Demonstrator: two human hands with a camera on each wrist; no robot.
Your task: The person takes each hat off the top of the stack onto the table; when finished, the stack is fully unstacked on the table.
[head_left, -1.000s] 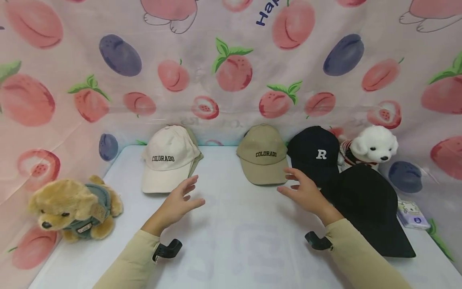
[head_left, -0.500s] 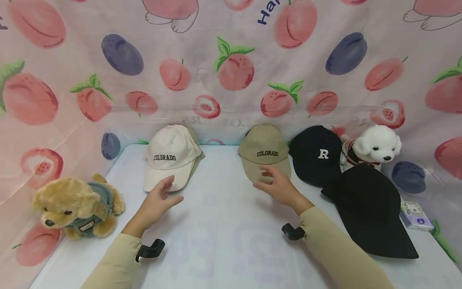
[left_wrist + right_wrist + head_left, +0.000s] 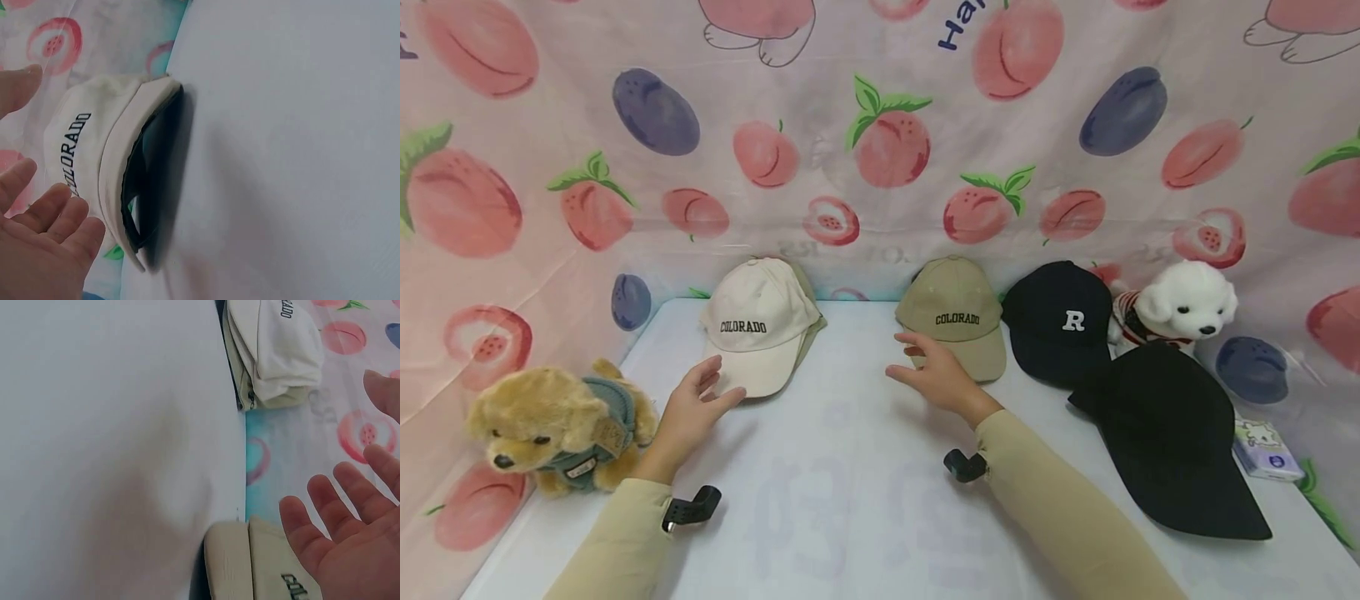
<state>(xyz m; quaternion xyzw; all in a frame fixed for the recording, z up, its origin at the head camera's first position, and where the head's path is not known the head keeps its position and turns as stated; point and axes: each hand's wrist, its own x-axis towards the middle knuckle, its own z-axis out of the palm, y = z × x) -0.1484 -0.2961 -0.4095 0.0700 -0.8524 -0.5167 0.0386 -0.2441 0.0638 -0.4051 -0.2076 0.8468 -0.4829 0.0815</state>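
In the head view, a cream baseball cap (image 3: 751,296) lettered COLORADO sits at the back left, partly covering an olive cap (image 3: 812,332) behind it. My left hand (image 3: 688,421) hovers before the cream cap's brim, fingers spread and holding nothing. A khaki baseball cap (image 3: 951,292), also lettered COLORADO, sits at the back centre. In front of its brim's left side, my right hand (image 3: 942,379) is held in the air with relaxed fingers. The left wrist view shows the cream cap's dark underbrim (image 3: 164,162) beyond my left fingers. Nothing lies in my right palm (image 3: 359,556).
A black cap with a white R (image 3: 1060,321) stands right of the khaki one. Nearer lies a plain black cap (image 3: 1172,442), beside a tissue pack (image 3: 1266,450). A white plush dog (image 3: 1187,300) sits at the back right, a tan plush dog (image 3: 561,429) at left.
Both hands have moved left. The right hand has passed from the khaki cap's right side to its left; the left hand has shifted toward the tan plush dog. The caps stay put.
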